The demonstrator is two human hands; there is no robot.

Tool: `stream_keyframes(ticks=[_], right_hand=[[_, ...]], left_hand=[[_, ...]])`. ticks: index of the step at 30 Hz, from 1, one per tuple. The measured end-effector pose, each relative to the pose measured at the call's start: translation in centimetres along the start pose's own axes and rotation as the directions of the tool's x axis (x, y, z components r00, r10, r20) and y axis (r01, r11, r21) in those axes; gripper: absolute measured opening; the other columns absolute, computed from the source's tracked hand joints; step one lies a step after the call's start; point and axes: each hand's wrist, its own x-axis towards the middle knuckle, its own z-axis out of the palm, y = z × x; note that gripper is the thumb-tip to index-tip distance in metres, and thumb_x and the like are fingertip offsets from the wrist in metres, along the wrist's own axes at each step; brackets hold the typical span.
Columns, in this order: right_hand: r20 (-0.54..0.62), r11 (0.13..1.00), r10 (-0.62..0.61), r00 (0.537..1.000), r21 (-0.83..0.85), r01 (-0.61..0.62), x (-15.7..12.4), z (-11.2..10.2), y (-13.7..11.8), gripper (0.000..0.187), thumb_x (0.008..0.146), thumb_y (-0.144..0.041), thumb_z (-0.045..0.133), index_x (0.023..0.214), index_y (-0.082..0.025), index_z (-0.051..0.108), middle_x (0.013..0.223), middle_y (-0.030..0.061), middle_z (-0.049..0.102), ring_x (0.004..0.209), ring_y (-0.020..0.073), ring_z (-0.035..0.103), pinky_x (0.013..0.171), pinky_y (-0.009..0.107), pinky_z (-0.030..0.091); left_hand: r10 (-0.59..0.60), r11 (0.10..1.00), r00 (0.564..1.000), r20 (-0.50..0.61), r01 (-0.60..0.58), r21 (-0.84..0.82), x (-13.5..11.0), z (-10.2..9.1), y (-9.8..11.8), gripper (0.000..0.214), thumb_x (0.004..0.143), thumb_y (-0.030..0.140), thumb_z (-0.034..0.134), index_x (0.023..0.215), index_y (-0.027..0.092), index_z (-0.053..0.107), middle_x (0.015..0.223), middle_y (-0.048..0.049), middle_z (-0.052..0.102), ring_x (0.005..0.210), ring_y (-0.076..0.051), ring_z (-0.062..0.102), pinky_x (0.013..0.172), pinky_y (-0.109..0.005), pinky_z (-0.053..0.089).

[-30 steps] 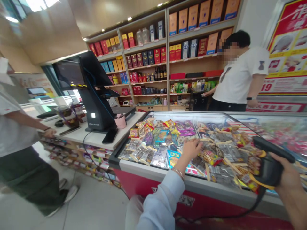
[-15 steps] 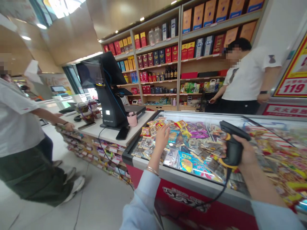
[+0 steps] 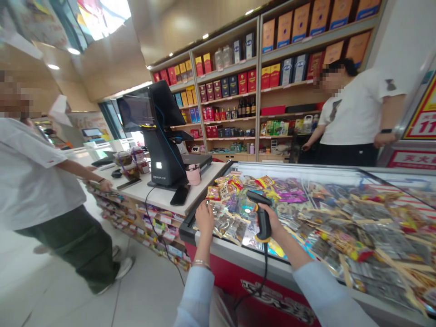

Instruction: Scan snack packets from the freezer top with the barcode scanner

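In the head view my right hand (image 3: 272, 219) is wrapped around the grip of a black barcode scanner (image 3: 263, 221) with yellow trim. Its cable hangs down over the front of the freezer. My left hand (image 3: 205, 219) is at the freezer's left edge, fingers curled in beside silver snack packets (image 3: 230, 226); what they hold, if anything, is hidden. Just beyond that hand lie small yellow and red snack packets (image 3: 225, 188). Purple packets (image 3: 293, 194) lie farther right, past the scanner.
Left of the freezer (image 3: 235, 259), a white counter (image 3: 163, 196) carries a checkout terminal (image 3: 163, 154), a phone (image 3: 180, 195) and a pink cup (image 3: 193, 174). One person (image 3: 41, 172) stands at left, another (image 3: 354, 109) behind the freezer. Shelves (image 3: 259, 86) hold boxed bottles.
My right hand has brought the scanner left, toward the freezer's middle-left. My left hand has drawn back and left from the yellow packets, its fingers now curled. The view has shifted slightly.
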Motion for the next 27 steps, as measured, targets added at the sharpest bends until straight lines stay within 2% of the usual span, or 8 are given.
stream_keyframes(ticks=[4, 9, 14, 17, 21, 24, 27], right_hand=[[0.022, 0.997, 0.065, 0.998, -0.037, -0.064, 0.8, 0.2, 1.9, 0.029, 0.08, -0.043, 0.054, 0.066, -0.018, 0.06, 0.04, 0.0023, 0.056, 0.032, 0.0126, 0.049, 0.034, 0.021, 0.039], [0.053, 0.989, 0.085, 0.995, -0.125, -0.078, 0.5, 0.1, 2.8, 0.027, 0.078, -0.043, 0.059, 0.068, -0.017, 0.061, 0.041, 0.0018, 0.057, 0.033, 0.0133, 0.05, 0.034, 0.023, 0.041], [0.059, 0.992, 0.07, 0.996, -0.105, -0.063, 0.4, 0.2, 2.8, 0.026, 0.077, -0.041, 0.06, 0.069, -0.017, 0.063, 0.042, 0.0021, 0.057, 0.034, 0.0131, 0.05, 0.036, 0.023, 0.044], [0.051, 0.991, 0.092, 0.994, -0.097, -0.087, 0.4, 0.3, 2.8, 0.025, 0.078, -0.041, 0.059, 0.069, -0.017, 0.062, 0.041, 0.0019, 0.057, 0.033, 0.0133, 0.05, 0.035, 0.023, 0.043], [0.039, 0.989, 0.109, 0.993, -0.109, -0.105, 0.2, 0.3, 2.7, 0.027, 0.079, -0.042, 0.058, 0.068, -0.018, 0.061, 0.042, 0.0019, 0.057, 0.033, 0.0132, 0.051, 0.036, 0.023, 0.044], [0.053, 0.99, 0.101, 0.993, -0.099, -0.096, 0.0, 0.3, 2.5, 0.028, 0.078, -0.043, 0.057, 0.067, -0.018, 0.061, 0.041, 0.0014, 0.056, 0.034, 0.0135, 0.051, 0.035, 0.023, 0.043], [0.058, 0.99, 0.103, 0.993, -0.101, -0.097, -0.2, 0.4, 2.2, 0.027, 0.077, -0.043, 0.056, 0.068, -0.018, 0.06, 0.041, 0.0009, 0.056, 0.033, 0.0129, 0.05, 0.034, 0.022, 0.041]], left_hand=[[-0.098, 0.981, 0.995, -0.028, 0.101, 0.165, -0.2, 0.1, 0.0, 0.043, 0.095, 0.028, 0.031, 0.124, 0.009, 0.057, 0.11, -0.0163, 0.065, 0.105, -0.029, 0.056, 0.089, -0.041, 0.042], [-0.214, 0.944, 0.971, 0.106, 0.177, 0.277, -0.1, 0.1, 0.1, 0.041, 0.093, 0.04, 0.04, 0.108, 0.012, 0.066, 0.11, -0.0165, 0.062, 0.106, -0.032, 0.052, 0.086, -0.041, 0.041], [-0.232, 0.93, 0.955, 0.182, 0.163, 0.33, 0.2, 0.2, 0.0, 0.046, 0.084, 0.052, 0.052, 0.106, 0.014, 0.067, 0.115, -0.0167, 0.06, 0.111, -0.035, 0.049, 0.09, -0.044, 0.039], [-0.212, 0.955, 0.955, 0.208, 0.157, 0.25, 0.7, 0.3, 0.1, 0.04, 0.083, 0.05, 0.056, 0.104, 0.017, 0.064, 0.113, -0.0143, 0.063, 0.113, -0.033, 0.051, 0.093, -0.045, 0.038], [-0.165, 0.984, 0.967, 0.194, 0.175, -0.035, 1.2, 0.6, 0.7, 0.028, 0.086, 0.037, 0.055, 0.107, 0.019, 0.056, 0.099, -0.0091, 0.07, 0.098, -0.024, 0.064, 0.09, -0.036, 0.043], [-0.208, 0.951, 0.967, 0.145, 0.235, -0.203, 1.0, 0.5, 1.5, 0.034, 0.089, 0.04, 0.052, 0.116, 0.02, 0.05, 0.093, -0.0093, 0.072, 0.086, -0.023, 0.069, 0.077, -0.031, 0.048], [-0.214, 0.939, 0.975, 0.061, 0.223, -0.262, 0.5, 0.0, 1.9, 0.046, 0.09, 0.042, 0.049, 0.131, 0.02, 0.044, 0.099, -0.0121, 0.072, 0.091, -0.026, 0.07, 0.077, -0.032, 0.049]])
